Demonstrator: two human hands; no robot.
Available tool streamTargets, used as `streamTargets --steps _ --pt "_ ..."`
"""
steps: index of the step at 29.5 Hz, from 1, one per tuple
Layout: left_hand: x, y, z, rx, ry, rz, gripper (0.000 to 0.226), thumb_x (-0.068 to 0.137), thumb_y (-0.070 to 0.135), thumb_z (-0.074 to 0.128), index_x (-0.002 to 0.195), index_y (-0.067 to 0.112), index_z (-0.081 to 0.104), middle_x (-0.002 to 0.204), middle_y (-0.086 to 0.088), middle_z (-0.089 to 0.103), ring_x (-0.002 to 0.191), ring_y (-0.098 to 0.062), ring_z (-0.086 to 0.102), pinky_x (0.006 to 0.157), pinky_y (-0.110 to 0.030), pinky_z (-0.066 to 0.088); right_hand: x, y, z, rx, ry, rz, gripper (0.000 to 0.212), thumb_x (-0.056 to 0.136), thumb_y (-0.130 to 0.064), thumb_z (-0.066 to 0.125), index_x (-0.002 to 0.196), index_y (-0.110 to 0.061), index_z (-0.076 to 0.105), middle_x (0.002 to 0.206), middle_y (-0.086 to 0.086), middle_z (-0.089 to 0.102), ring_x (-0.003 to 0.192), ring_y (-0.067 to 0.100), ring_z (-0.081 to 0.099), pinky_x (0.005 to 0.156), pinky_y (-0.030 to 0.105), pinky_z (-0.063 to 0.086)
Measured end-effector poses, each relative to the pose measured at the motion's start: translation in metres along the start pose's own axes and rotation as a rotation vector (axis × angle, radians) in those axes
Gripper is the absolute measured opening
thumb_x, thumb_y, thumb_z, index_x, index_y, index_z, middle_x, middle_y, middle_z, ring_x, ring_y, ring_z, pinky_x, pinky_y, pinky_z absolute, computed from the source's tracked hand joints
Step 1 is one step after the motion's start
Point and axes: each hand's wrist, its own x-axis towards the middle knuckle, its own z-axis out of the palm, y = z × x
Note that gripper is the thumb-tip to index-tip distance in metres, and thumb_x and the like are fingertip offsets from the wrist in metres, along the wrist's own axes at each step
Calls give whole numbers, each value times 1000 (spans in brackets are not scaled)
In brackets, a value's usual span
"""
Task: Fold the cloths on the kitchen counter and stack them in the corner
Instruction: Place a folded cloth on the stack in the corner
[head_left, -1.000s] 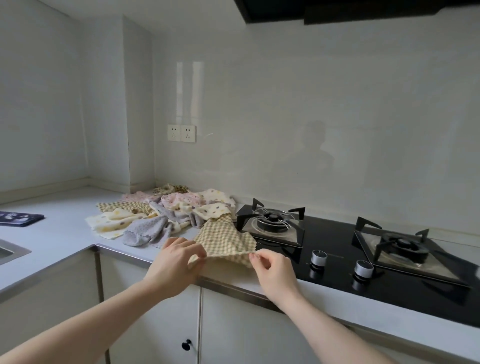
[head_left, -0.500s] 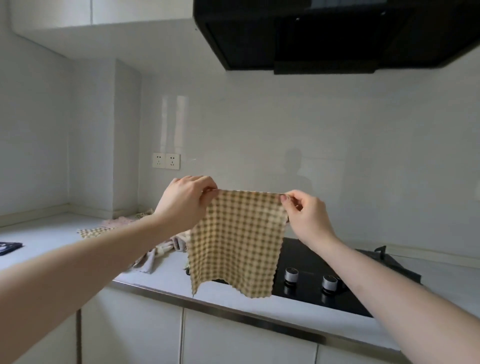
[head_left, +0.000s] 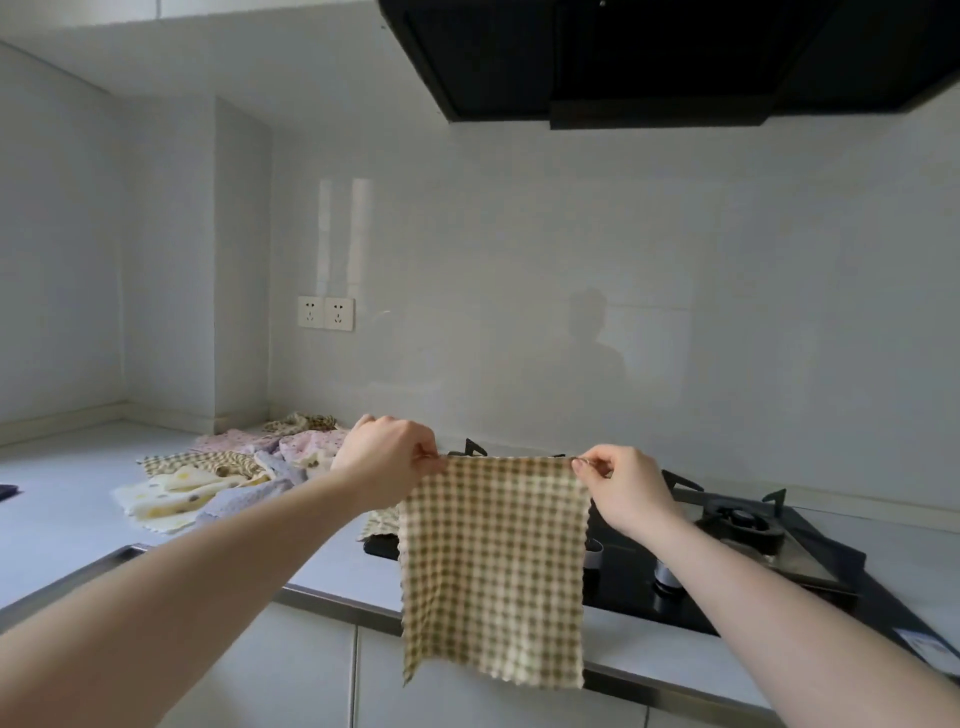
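Observation:
A brown-and-cream checked cloth (head_left: 493, 566) hangs flat in the air over the counter's front edge. My left hand (head_left: 387, 462) pinches its upper left corner and my right hand (head_left: 623, 483) pinches its upper right corner. Its lower edge dangles free in front of the cabinet doors. Behind my left arm, a loose pile of several unfolded cloths (head_left: 228, 478) lies on the white counter (head_left: 62, 519) near the wall corner: checked, pink dotted, cream spotted and grey ones.
A black gas hob (head_left: 737, 566) with burner grates and two knobs sits to the right, partly behind the held cloth. A black range hood (head_left: 649, 57) hangs overhead. Two wall sockets (head_left: 326, 313) are on the backsplash. White cabinet doors (head_left: 291, 686) stand below.
Both hands lifted the checked cloth off the counter by two corners and now hold it spread out and hanging. The view tilted upward, and the hands sank a little since half a second ago.

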Motion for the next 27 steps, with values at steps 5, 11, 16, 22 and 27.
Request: streamTargets --steps 5,11,16,22,27 --pt "13 -6 43 -14 -138 -67 19 99 37 59 94 26 73 90 3 71 81 -25 64 61 -29 41 19 26 33 8 -50 133 24 95 -31 69 71 -26 68 70 -6 73 63 16 71 71 35 59" --pt "31 -7 74 -78 -92 -171 18 100 34 57 106 32 74 106 7 74 91 -22 67 68 -29 49 42 31 58 219 -44 253 21 99 -16 64 81 -26 64 88 2 75 61 16 75 68 37 64" --pt "29 -5 79 -111 -33 -218 19 100 37 59 109 30 74 107 4 74 97 -25 66 74 -31 51 42 39 63 113 2 209 17 95 -18 66 82 -30 70 85 -6 73 85 15 70 71 22 50" --pt "8 -5 86 -190 -97 -114 16 98 32 61 105 28 76 105 6 75 97 -19 68 83 -35 56 17 50 60 145 -28 164 16 91 -20 69 79 -30 74 81 -15 72 85 3 67 70 15 48" --pt "-21 5 84 -167 -76 -35 17 98 33 61 107 31 76 99 8 77 83 -16 68 80 -33 55 -16 60 57 84 -60 57 19 87 -18 69 77 -33 74 78 -16 74 80 -1 69 80 27 58"
